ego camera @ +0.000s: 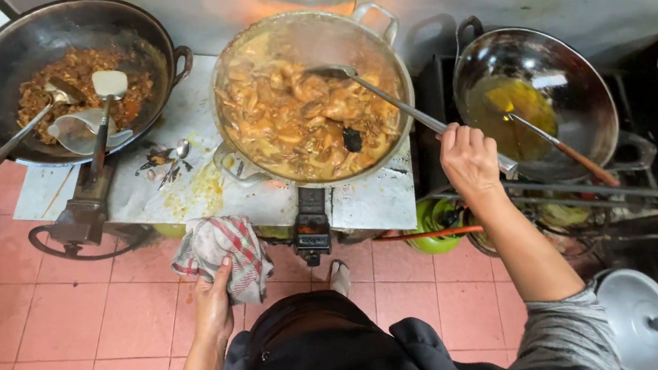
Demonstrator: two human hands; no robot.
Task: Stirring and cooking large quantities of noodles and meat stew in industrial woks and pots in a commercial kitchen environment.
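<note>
Mid-stir: right hand (469, 156) closed round the long ladle (405, 107), its bowl sunk in the brown saucy pieces at the far side of the big middle wok (312, 95). Left hand (213, 300) clutching a checked cloth (224, 254) below the counter edge. Next, probably: sweeping the ladle through without slopping sauce over the rim

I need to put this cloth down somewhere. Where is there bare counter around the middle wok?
Bare paper-lined counter lies right of the middle wok, before the stove. Between it and the left wok, spoons and stains crowd the sheet. The left hand holds the cloth.
</note>
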